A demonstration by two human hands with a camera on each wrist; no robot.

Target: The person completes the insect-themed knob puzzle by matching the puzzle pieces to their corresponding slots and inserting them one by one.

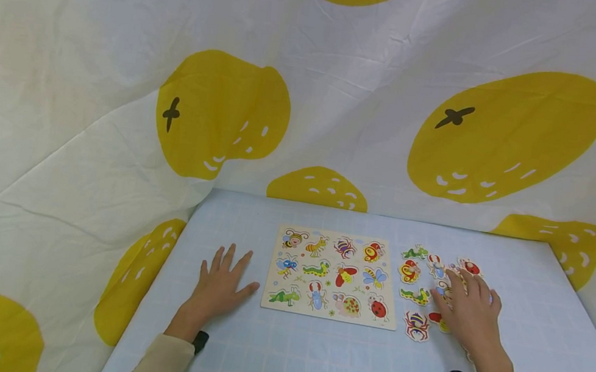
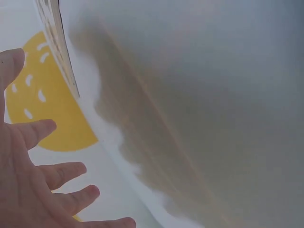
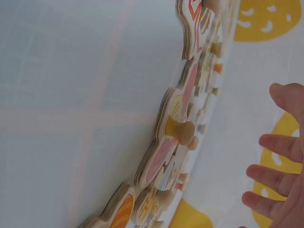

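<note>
Would judge insect pieces [image 1: 417, 326] light, stiff — best pinched by knobs [image 3: 184, 133]. Noted fingers apart — left hand [image 1: 218, 287], right hand [image 1: 470, 313].

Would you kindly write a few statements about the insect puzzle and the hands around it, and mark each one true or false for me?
1. The puzzle board lies between the left hand and the right hand. True.
2. Loose pieces with round knobs show in the right wrist view. True.
3. The left hand is clenched in a fist. False: its fingers are spread.
4. The loose pieces all lie to the left of the board. False: they lie to its right.
5. The loose spider piece sits lower in the head view than the loose caterpillar piece. True.
</note>
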